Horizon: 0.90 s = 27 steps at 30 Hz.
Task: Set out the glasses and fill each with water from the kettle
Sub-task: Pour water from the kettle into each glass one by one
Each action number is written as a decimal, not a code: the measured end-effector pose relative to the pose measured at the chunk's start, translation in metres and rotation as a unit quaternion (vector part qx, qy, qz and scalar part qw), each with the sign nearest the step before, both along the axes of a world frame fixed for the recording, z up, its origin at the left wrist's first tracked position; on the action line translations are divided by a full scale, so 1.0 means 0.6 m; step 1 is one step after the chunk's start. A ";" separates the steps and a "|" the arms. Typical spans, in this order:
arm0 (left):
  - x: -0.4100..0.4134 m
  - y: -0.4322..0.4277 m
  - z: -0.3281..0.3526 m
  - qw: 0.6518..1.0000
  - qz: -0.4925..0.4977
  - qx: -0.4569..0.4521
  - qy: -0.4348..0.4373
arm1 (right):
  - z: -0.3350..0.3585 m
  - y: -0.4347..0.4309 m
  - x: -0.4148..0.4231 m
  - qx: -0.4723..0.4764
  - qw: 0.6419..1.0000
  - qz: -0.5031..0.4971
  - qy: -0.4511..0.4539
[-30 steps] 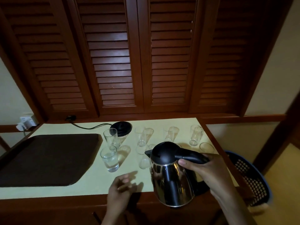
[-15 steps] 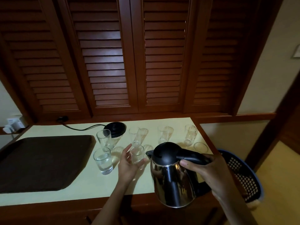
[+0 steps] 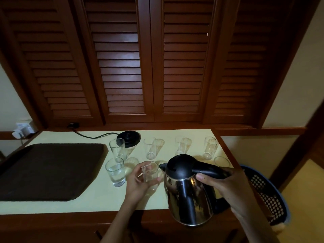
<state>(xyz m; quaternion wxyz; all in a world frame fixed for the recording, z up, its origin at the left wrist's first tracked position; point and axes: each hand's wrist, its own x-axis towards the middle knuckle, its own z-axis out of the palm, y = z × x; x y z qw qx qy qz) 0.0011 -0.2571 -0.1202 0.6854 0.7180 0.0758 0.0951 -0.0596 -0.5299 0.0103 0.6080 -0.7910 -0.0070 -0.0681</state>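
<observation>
My right hand (image 3: 222, 186) grips the black handle of a steel kettle (image 3: 187, 192), held above the counter's front edge with the spout pointing left. My left hand (image 3: 138, 183) is wrapped around a short clear glass (image 3: 149, 172) just left of the spout. Another short glass with water (image 3: 115, 171) stands to the left. Several tall empty glasses stand in a row behind: one (image 3: 117, 149) by the kettle base, one (image 3: 149, 147), one (image 3: 180, 145) and one (image 3: 209, 147). A further glass rim (image 3: 221, 161) shows behind the kettle handle.
A dark brown tray (image 3: 47, 171) lies on the left of the pale counter (image 3: 98, 199). The black kettle base (image 3: 128, 138) and its cord sit at the back. Louvred wooden doors rise behind. A blue perforated basket (image 3: 266, 192) stands right of the counter.
My left hand rose from the counter's front edge and took hold of the short glass beside the spout. The kettle stayed in my right hand, nearly in place.
</observation>
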 end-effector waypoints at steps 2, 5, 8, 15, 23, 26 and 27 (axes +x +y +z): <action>-0.012 0.004 0.003 1.000 -0.010 0.001 -0.011 | 0.002 0.004 0.000 0.001 1.000 0.006 0.000; -0.027 0.010 0.009 0.999 -0.024 0.008 -0.026 | 0.006 0.009 -0.002 -0.009 1.000 0.019 0.000; -0.038 0.018 0.017 0.999 -0.035 0.015 -0.038 | 0.014 0.016 -0.003 -0.018 0.999 0.034 0.005; -0.052 0.028 0.026 0.998 -0.038 0.027 -0.046 | 0.031 0.033 -0.006 -0.072 0.997 0.039 0.009; -0.058 0.035 0.020 0.998 -0.025 0.037 -0.038 | 0.044 0.052 -0.008 -0.144 0.989 0.018 0.023; -0.054 0.038 0.015 0.998 -0.026 0.039 -0.037 | 0.052 0.055 -0.008 -0.163 0.986 0.017 0.019; -0.055 0.038 0.015 0.998 -0.025 0.040 -0.037 | 0.054 0.056 -0.007 -0.168 0.985 0.019 0.017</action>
